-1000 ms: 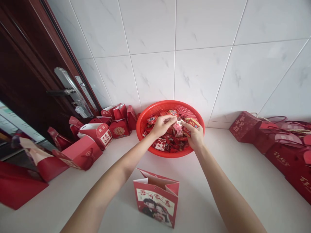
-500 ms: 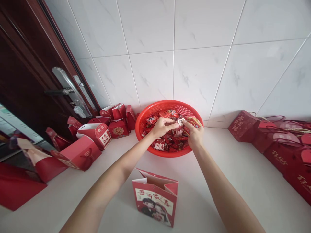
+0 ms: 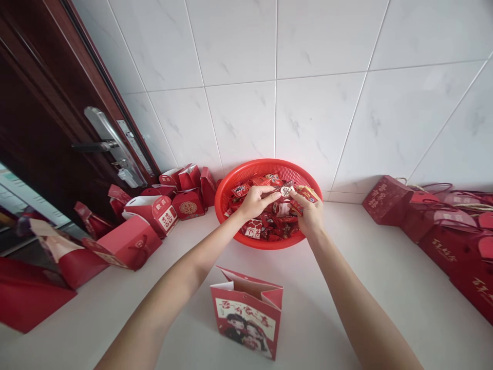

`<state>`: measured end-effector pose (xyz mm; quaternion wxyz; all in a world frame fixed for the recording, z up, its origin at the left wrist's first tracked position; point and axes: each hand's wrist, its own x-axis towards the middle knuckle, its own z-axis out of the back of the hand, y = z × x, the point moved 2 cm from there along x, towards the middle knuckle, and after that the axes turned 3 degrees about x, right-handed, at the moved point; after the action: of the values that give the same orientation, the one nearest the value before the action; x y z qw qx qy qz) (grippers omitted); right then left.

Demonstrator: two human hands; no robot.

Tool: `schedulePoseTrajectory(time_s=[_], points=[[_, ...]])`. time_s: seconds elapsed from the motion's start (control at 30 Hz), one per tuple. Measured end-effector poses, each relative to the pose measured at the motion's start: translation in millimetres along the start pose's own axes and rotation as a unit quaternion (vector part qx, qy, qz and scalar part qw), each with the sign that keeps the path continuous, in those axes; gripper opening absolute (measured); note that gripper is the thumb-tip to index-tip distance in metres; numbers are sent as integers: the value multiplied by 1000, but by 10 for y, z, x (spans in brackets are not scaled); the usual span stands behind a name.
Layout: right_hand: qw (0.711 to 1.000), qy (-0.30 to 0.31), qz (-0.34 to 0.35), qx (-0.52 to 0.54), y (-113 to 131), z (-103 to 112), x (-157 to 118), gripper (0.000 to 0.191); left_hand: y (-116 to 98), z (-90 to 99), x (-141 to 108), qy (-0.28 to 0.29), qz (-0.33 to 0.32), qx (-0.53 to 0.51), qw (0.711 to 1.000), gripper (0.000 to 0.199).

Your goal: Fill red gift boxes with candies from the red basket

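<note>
While the fingers of my left hand [image 3: 256, 202] and right hand [image 3: 311, 213] pinched a white-fronted packet [image 3: 287, 190] over the red basket [image 3: 269, 245], tabletop [image 3: 292, 272] stretched between the basket's near rim and the open bag [image 3: 245, 318].

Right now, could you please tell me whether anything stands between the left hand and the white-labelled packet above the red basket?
Nothing visible does: the left hand has its thumb and finger at the near side of the white-labelled packet, and the right hand pinches its other side. The red basket is beneath them.
</note>
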<state>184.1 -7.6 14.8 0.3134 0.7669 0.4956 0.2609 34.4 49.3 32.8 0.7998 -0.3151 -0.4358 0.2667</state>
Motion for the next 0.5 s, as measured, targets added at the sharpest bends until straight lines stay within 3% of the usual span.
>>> schedulePoseTrajectory(time_s=[0.3,0.5], points=[[1000,2,-6,9,-9,9,15,37,-30,13,-2,-4,-4,-8,1000,39],[999,37,-11,3,-20,17,17,36,-74,18,-2,1,-4,-2,1000,43]])
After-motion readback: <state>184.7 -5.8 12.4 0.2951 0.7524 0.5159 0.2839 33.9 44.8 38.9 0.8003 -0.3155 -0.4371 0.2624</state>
